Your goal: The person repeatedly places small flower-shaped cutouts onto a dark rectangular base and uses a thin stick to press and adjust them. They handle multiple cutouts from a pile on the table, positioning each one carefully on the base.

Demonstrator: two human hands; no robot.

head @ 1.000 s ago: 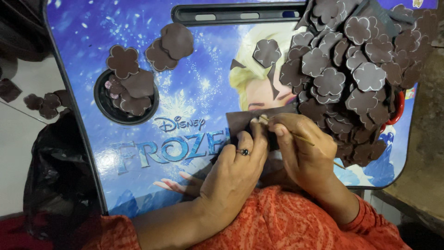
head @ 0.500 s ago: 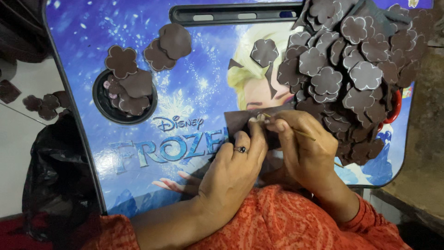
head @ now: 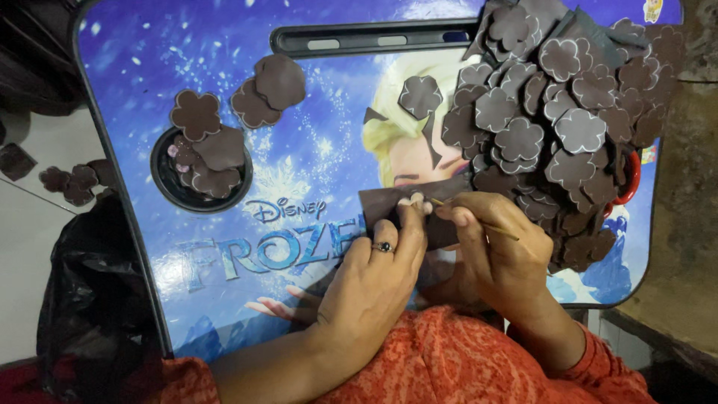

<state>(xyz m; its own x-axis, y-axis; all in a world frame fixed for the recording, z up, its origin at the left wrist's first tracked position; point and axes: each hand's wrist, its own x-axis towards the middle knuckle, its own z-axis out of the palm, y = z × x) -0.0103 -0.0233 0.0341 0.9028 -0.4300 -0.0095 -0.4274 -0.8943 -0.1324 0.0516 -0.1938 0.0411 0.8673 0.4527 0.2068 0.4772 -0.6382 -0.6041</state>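
Note:
My left hand (head: 374,277), with a ring on one finger, presses its fingertips on a dark brown foam sheet (head: 389,206) lying on a blue picture-printed lap table (head: 299,172). My right hand (head: 497,258) holds a thin wooden stick (head: 493,228) against the same sheet, its tip next to the left fingertips. A big heap of brown flower-shaped foam cutouts (head: 557,127) lies right behind my right hand.
A round cup recess (head: 198,172) at the table's left holds several brown cutouts; more lie above it (head: 269,90). One flower (head: 420,96) sits mid-table. A slot (head: 374,41) runs along the far edge. A black bag (head: 90,299) and stray cutouts (head: 71,183) lie left of the table.
Both hands stay on the brown sheet with only slight finger movement; the stick tip shifts a little. Nothing else has moved.

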